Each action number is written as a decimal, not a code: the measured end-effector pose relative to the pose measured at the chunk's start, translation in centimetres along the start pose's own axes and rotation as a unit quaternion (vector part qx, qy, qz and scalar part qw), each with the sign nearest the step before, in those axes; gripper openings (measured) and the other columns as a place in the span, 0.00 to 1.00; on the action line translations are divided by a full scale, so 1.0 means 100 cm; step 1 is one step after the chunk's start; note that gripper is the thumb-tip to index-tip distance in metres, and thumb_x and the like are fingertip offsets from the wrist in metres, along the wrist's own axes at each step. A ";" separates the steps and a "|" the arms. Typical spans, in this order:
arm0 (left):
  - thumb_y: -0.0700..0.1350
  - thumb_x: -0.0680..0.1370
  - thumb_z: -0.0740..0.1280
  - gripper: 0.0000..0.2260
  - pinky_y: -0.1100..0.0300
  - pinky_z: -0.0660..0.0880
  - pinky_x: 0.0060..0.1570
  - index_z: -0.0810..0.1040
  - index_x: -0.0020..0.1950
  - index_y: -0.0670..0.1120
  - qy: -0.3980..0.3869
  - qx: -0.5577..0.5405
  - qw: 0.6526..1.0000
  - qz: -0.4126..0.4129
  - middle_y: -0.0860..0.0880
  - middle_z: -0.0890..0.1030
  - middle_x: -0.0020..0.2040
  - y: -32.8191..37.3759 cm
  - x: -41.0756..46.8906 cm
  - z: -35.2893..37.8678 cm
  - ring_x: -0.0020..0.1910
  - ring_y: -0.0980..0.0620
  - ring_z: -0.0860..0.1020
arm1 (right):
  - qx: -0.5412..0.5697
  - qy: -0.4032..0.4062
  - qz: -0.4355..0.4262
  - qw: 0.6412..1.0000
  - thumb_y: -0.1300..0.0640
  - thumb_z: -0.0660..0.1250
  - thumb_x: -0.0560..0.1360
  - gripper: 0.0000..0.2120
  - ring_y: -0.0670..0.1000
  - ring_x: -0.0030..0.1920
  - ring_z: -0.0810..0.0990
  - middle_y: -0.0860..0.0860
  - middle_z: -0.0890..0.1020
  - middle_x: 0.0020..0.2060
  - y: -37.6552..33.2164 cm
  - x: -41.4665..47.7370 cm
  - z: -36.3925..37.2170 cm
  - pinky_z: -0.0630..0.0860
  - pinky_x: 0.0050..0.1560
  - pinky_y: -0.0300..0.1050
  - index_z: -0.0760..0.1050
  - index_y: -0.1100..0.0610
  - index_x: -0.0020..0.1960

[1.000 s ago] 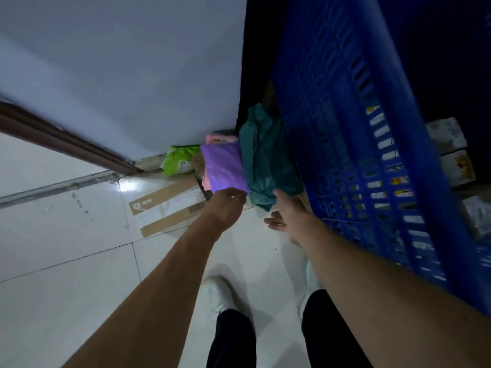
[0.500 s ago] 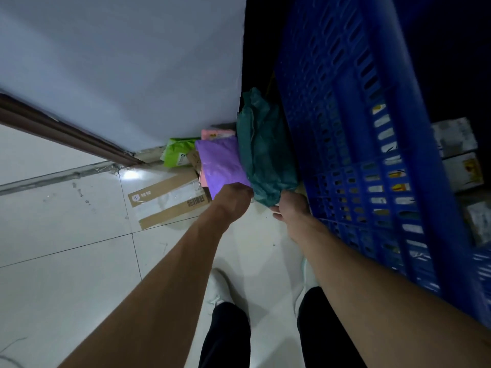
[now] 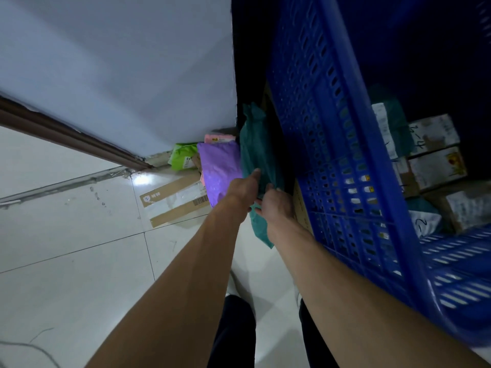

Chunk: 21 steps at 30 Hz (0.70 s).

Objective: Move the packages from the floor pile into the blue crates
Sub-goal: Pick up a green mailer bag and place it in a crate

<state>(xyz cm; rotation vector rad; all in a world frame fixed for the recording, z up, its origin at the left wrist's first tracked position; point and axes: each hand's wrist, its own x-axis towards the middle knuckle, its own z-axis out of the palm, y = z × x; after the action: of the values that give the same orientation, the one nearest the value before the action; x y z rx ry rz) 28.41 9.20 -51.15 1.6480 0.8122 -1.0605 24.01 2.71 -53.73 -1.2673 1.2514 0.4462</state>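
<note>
Head view, and two bare forearms ran out above the dark trouser legs toward the corner. The right grip had its fingers curled onto the teal bag, low on the bag, with a loose tail of plastic hanging below it toward the floor. The left grip sat just beside it, thumb laid straight along the bag's edge. Its fingers were hidden behind the hand, so whether it held anything could not be told.

The bag stood on end, wedged between the purple mailer on the left grip's side and the blue crate on the right grip's side. From the crumple it looked soft, limp, light and a bit slick. A corner pinch would likely have let it sag and slip. A fistful round the middle, above the right grip, seemed the safer hold, with the other grip under the bulk.

In the way: the crate wall rose tall hard beside the right grip, so the bag would have needed lifting over the rim. The mailer leaned on the bag and might have toppled once the bag came out.

Left of the left grip a flat cardboard parcel lay on the floor. Beyond both grips, a green packet and a pink packet sat against the wall. Past the crate wall, boxes lay inside.
</note>
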 end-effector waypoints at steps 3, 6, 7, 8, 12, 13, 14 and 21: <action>0.57 0.77 0.68 0.20 0.47 0.79 0.58 0.79 0.58 0.41 0.009 -0.001 1.000 -0.011 0.43 0.84 0.52 -0.003 -0.014 -0.002 0.53 0.41 0.82 | -0.002 0.030 -0.019 0.999 0.42 0.56 0.73 0.26 0.60 0.56 0.83 0.58 0.83 0.56 0.027 0.010 -0.002 0.78 0.61 0.60 0.77 0.58 0.61; 0.49 0.78 0.68 0.11 0.43 0.79 0.57 0.79 0.49 0.41 0.023 0.009 1.000 -0.006 0.41 0.82 0.48 -0.002 -0.038 -0.006 0.49 0.41 0.82 | -0.048 0.026 -0.037 0.998 0.46 0.58 0.77 0.23 0.60 0.58 0.82 0.60 0.82 0.59 0.001 -0.055 -0.004 0.77 0.62 0.58 0.78 0.61 0.60; 0.47 0.78 0.67 0.10 0.43 0.80 0.56 0.79 0.47 0.40 0.022 0.027 0.999 0.006 0.40 0.82 0.49 0.000 -0.049 -0.008 0.49 0.41 0.81 | -0.079 0.023 -0.041 0.996 0.49 0.58 0.80 0.20 0.60 0.60 0.80 0.60 0.81 0.60 -0.008 -0.074 -0.007 0.76 0.63 0.56 0.78 0.62 0.61; 0.46 0.78 0.66 0.10 0.44 0.80 0.54 0.79 0.49 0.39 0.021 0.050 0.998 0.008 0.38 0.81 0.52 0.003 -0.058 -0.011 0.51 0.40 0.81 | -0.110 0.022 -0.045 0.993 0.51 0.57 0.82 0.19 0.60 0.61 0.79 0.60 0.80 0.62 -0.014 -0.086 -0.009 0.74 0.64 0.53 0.77 0.63 0.63; 0.42 0.80 0.61 0.18 0.60 0.74 0.34 0.74 0.66 0.33 0.046 0.033 0.998 0.026 0.34 0.79 0.60 0.018 -0.106 -0.025 0.36 0.47 0.75 | -0.183 0.000 -0.078 0.980 0.54 0.56 0.84 0.18 0.60 0.61 0.78 0.60 0.80 0.62 -0.037 -0.134 -0.024 0.73 0.61 0.51 0.77 0.63 0.63; 0.42 0.81 0.59 0.18 0.62 0.71 0.32 0.73 0.67 0.33 0.049 0.040 0.998 0.026 0.35 0.80 0.55 0.022 -0.120 -0.028 0.33 0.50 0.72 | -0.202 -0.016 -0.086 0.976 0.54 0.56 0.83 0.18 0.60 0.60 0.78 0.59 0.81 0.60 -0.045 -0.146 -0.028 0.74 0.60 0.51 0.78 0.63 0.63; 0.42 0.81 0.58 0.18 0.62 0.70 0.32 0.73 0.66 0.32 0.052 0.035 0.998 0.022 0.39 0.80 0.48 0.026 -0.135 -0.032 0.32 0.52 0.71 | -0.225 -0.033 -0.095 0.969 0.53 0.56 0.83 0.18 0.59 0.58 0.79 0.58 0.81 0.59 -0.053 -0.156 -0.032 0.74 0.59 0.51 0.79 0.62 0.62; 0.41 0.81 0.60 0.13 0.57 0.75 0.39 0.75 0.62 0.36 0.067 0.104 0.989 0.084 0.38 0.80 0.54 0.064 -0.264 -0.053 0.48 0.43 0.81 | -0.303 -0.096 -0.161 0.934 0.45 0.63 0.76 0.13 0.56 0.48 0.83 0.54 0.84 0.47 -0.115 -0.250 -0.074 0.80 0.53 0.53 0.79 0.53 0.45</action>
<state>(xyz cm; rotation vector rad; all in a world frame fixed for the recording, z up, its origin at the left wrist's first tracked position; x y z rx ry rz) 24.98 11.65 -23.81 1.9453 0.6505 -0.9490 21.72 1.47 -25.32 -1.8622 0.7313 0.7285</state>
